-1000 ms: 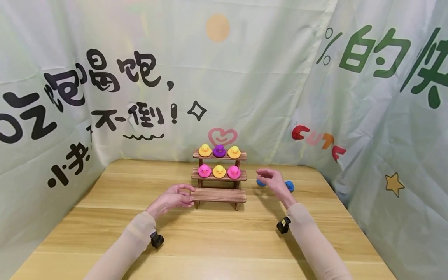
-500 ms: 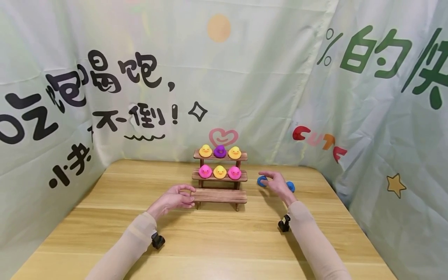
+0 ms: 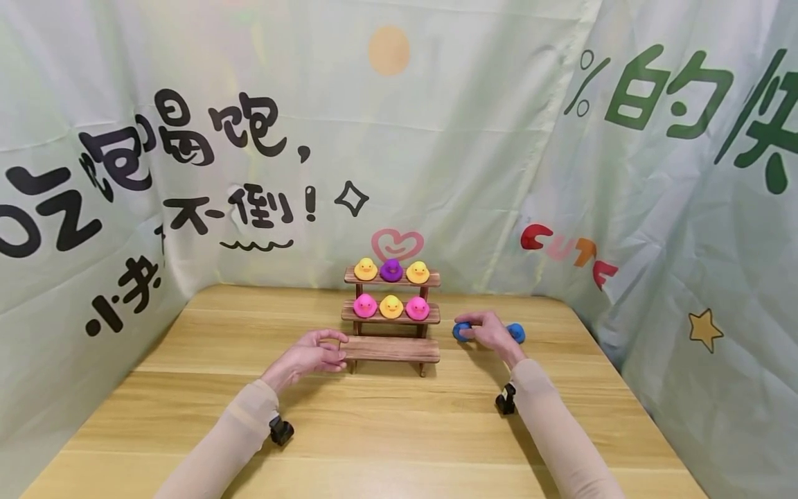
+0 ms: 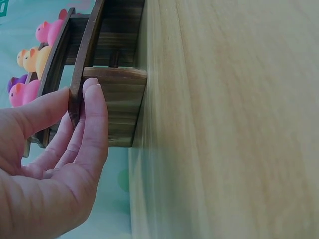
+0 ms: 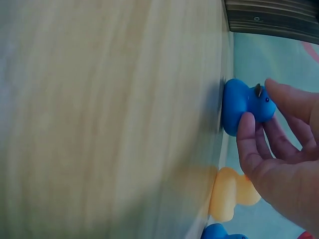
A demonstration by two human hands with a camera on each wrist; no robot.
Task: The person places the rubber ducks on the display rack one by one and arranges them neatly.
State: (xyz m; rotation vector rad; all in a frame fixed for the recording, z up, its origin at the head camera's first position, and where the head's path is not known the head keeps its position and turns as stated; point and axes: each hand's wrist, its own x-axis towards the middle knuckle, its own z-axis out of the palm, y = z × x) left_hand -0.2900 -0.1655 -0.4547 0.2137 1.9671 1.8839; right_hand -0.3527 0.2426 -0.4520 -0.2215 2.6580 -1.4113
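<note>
A three-step wooden display stand (image 3: 389, 348) stands mid-table. Its top step bears two yellow rubber ducks around a purple duck (image 3: 391, 270); the middle step has two pink ducks around a yellow duck (image 3: 391, 306). The bottom step is bare. My left hand (image 3: 309, 353) pinches the left end of that bottom step, thumb above and fingers beneath, as the left wrist view shows. Right of the stand, my right hand (image 3: 491, 333) has its thumb and fingertips around a blue rubber duck (image 5: 241, 107), which is upright at the tabletop.
Near my right hand a second blue duck (image 3: 516, 333) stands on the wooden table (image 3: 386, 436). The right wrist view also shows a yellow duck (image 5: 227, 194) between the blue ones, hidden in the head view. A printed cloth (image 3: 461, 173) hangs behind the table.
My right hand has lowered onto the blue duck and closed its fingers on it; the duck has shifted slightly toward me. My left hand stays at the stand.
</note>
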